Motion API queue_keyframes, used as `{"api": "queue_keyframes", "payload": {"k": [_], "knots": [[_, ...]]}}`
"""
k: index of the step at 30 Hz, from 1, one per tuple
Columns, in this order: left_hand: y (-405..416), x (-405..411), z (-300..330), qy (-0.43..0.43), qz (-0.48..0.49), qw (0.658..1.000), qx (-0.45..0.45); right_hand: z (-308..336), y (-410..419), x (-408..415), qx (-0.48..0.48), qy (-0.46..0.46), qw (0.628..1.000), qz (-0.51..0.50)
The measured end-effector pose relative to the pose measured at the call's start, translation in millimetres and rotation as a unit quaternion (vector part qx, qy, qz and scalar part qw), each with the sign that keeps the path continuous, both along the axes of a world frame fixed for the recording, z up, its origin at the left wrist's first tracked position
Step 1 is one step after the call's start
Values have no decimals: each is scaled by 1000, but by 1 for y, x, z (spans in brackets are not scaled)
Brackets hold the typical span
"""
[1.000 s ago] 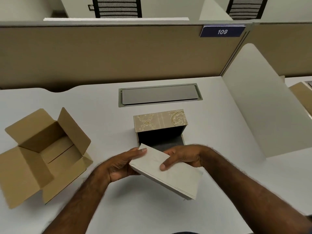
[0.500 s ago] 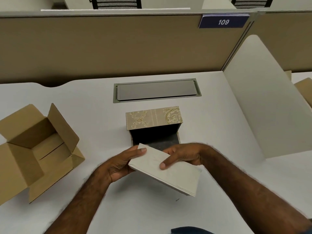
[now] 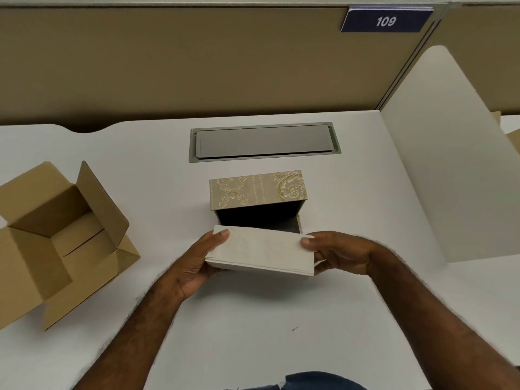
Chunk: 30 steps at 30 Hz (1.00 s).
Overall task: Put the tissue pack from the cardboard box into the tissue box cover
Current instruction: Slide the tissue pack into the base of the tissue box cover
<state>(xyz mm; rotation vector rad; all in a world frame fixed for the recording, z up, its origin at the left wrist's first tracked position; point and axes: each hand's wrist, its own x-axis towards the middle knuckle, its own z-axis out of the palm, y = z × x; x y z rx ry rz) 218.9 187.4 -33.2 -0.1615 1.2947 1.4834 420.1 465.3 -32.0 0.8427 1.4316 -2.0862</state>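
Note:
The white tissue pack [image 3: 261,250] is held level just in front of the tissue box cover [image 3: 257,190], a beige patterned box lying on its side with its dark open side facing me. My left hand [image 3: 197,263] grips the pack's left end, thumb on top. My right hand [image 3: 340,253] grips its right end. The pack's far edge overlaps the lower lip of the cover's opening. The brown cardboard box [image 3: 53,237] stands open and empty at the left of the desk.
A grey cable hatch [image 3: 264,142] is set into the white desk [image 3: 253,319] behind the cover. A white divider panel [image 3: 450,170] stands at the right. A tan partition wall with a "109" sign [image 3: 385,21] runs along the back.
The pack has turned from a slant to level and parallel with the cover's opening. My right hand shifted from on top of the pack to its right end. The view moved closer.

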Motion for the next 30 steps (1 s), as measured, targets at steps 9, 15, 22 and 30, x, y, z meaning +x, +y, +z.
{"api": "queue_keyframes", "payload": {"k": [9, 15, 22, 30], "knots": [[10, -2, -25, 57, 24, 996, -65, -25, -17, -13, 24, -27, 975, -220], [14, -9, -35, 70, 35, 993, -83, -31, -21, -30, 74, -35, 970, -229], [15, -7, -31, 96, 35, 991, -88, -32, -21, -30, 118, -39, 968, -220], [14, 1, -25, 123, 18, 989, -85, -38, -18, -24, 163, -29, 960, -225]]}}
